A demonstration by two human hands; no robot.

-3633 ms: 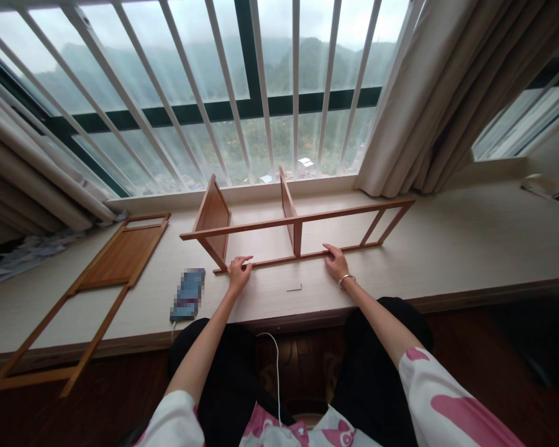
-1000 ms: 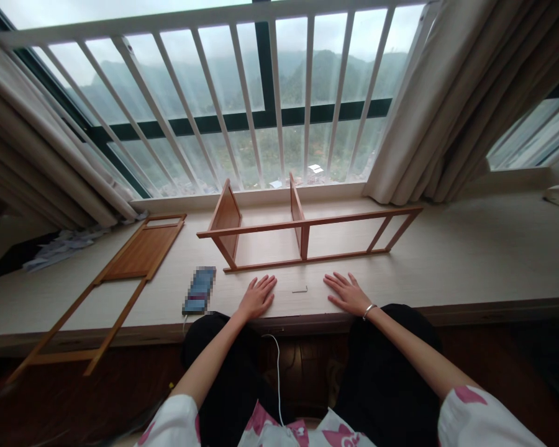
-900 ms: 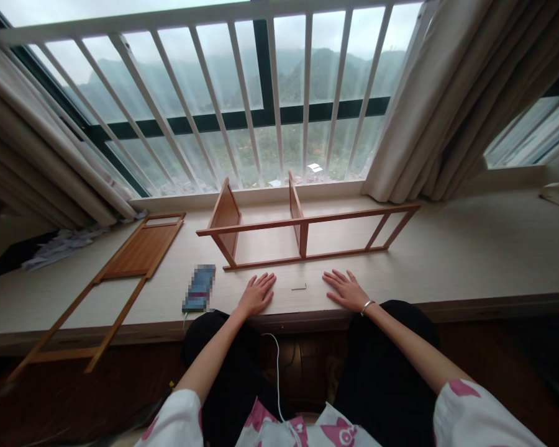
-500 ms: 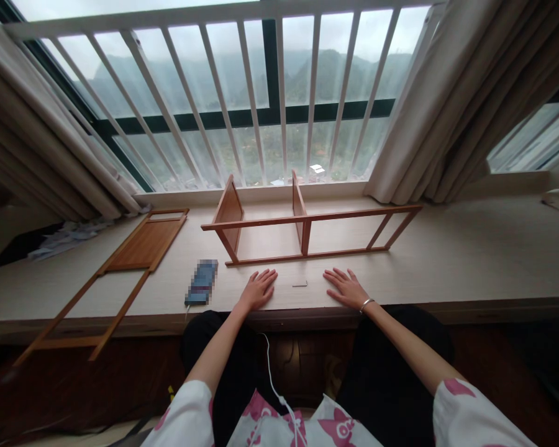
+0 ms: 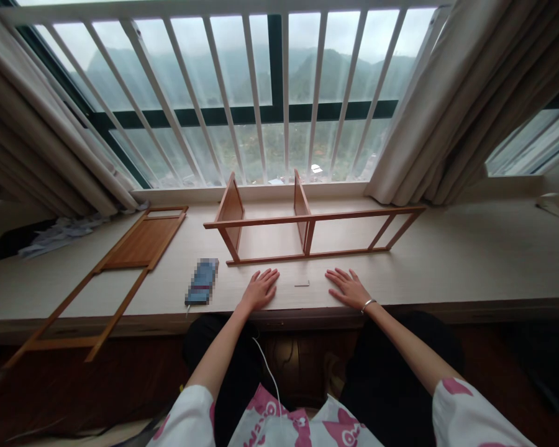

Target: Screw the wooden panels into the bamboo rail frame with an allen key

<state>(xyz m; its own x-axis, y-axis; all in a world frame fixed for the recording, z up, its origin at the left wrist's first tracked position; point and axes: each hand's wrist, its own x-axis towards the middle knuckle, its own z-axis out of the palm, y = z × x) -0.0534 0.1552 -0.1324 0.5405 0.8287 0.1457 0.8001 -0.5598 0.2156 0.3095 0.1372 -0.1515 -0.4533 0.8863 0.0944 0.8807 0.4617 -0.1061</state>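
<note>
Palm down on the pale windowsill counter (image 5: 447,267), my left hand (image 5: 259,289) lies open with its fingers stretched out, holding nothing. My right hand (image 5: 348,288), with a silver bracelet at the wrist, rests flat and open in the same way. Between the hands lies a small L-shaped hex key (image 5: 302,284), touched by neither. Just beyond the fingertips a brown wooden frame (image 5: 310,239) lies on its side, with two panels standing up from it at the left and middle. A phone (image 5: 202,280), blurred by pixels, lies left of my left hand with a white cable at its lower end.
A separate wooden frame with a panel (image 5: 144,242) lies at the left, its legs jutting over the counter's front edge. White railing bars (image 5: 286,93) and a window stand behind. Curtains (image 5: 428,112) hang at both sides. Crumpled papers (image 5: 63,234) lie far left.
Both hands stay in place on the counter. The view has shifted very slightly, and the white cable near my lap hangs differently.
</note>
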